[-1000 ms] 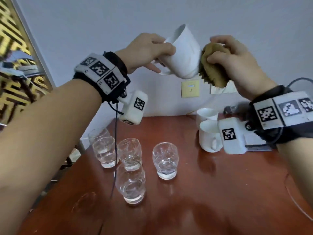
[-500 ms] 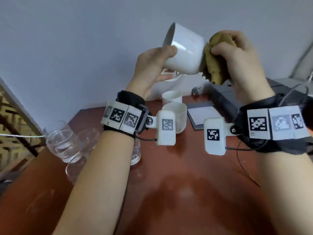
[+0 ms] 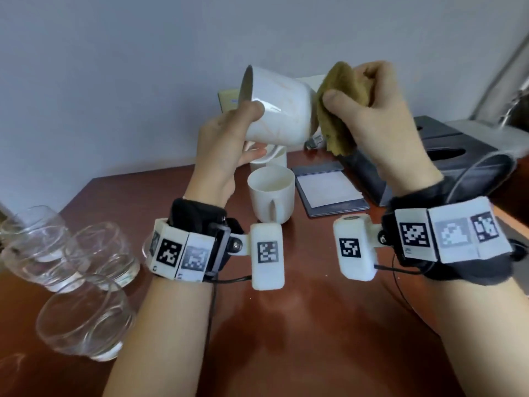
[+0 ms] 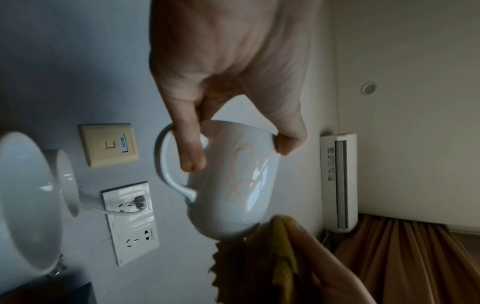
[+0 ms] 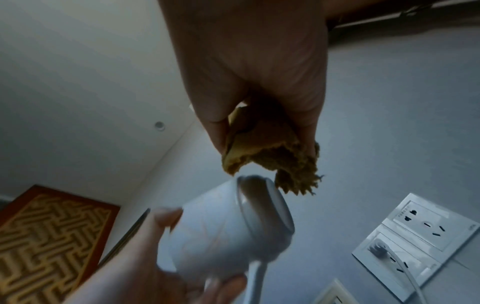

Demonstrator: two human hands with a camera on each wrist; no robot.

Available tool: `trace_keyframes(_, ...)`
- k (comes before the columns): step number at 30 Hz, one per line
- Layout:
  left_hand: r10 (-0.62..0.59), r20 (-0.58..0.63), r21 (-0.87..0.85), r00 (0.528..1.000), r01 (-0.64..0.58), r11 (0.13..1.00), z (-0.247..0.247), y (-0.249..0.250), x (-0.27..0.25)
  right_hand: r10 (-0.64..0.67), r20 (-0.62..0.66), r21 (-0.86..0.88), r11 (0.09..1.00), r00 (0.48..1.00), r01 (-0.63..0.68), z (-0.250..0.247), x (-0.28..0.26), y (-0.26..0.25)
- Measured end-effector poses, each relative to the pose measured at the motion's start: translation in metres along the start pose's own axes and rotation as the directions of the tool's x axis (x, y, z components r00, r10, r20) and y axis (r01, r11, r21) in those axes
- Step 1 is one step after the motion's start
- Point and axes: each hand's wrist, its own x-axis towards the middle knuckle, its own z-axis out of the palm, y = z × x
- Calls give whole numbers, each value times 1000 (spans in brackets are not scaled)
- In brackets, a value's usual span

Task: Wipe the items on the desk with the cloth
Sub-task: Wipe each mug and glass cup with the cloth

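Two hands are raised above a reddish-brown wooden bench point(image 3: 300, 325), whose polished top reflects the light. A white mug point(image 3: 279, 110) is gripped by the left hand point(image 3: 226, 144): the thumb is laid on its side near the rim and the fingers are curled at the handle. The mug is held on its side in the air, with the mouth turned to the left and the bottom to the right. A crumpled mustard-yellow cloth point(image 3: 340, 104) is clenched in the right hand point(image 3: 375, 116) and is pressed against the bottom edge of the mug.

On the bench, under the raised mug, a second white mug point(image 3: 272, 196) is standing upright, and one more white cup is partly hidden behind it. Just to its right a dark pad with white paper point(image 3: 329, 187) is lying flat, and a black box point(image 3: 446, 144) is placed behind it. Several clear glasses point(image 3: 83, 282) are grouped at the left edge of the bench.

The room is closed by a pale grey wall point(image 3: 128, 67). White power sockets point(image 4: 130, 222) with one plug inserted, and a beige wall plate point(image 4: 109, 145), are fixed on it. A white air conditioner point(image 4: 337, 181) and brown curtains point(image 4: 415, 257) are seen in the left wrist view.
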Motion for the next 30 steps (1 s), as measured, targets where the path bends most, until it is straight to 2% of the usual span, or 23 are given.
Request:
trace_keyframes(2, 9, -2, -13, 1000, -9, 1000, 1, 2, -1, -34, 68, -76, 996, 997, 39, 7, -6, -2)
trace_keyframes(7, 5, 78, -10, 997, -4, 1000, -2, 5, -8, -87, 70, -15, 996, 994, 88, 15, -14, -10)
trace_keyframes(11, -15, 170, 84, 985, 1, 996, -12, 8, -12, -177, 56, -10, 984, 983, 178, 17, -19, -13)
trace_keyframes(15, -27, 195, 207, 980, -14, 978, -17, 16, -17, -305, 34, -125, 944, 952, 307, 16, -21, -16)
trace_keyframes(18, -22, 188, 270, 982, -30, 962, -15, 20, -22, -403, 45, -212, 890, 914, 403, 14, -25, -16)
trace_keyframes(23, 18, 175, 173, 984, -49, 984, -7, 25, -29, -530, 104, -256, 804, 842, 537, 9, -27, -18)
trace_keyframes(30, 53, 120, 147, 991, -70, 987, -10, 27, -29, -624, 300, -290, 662, 722, 692, 9, -29, -18)
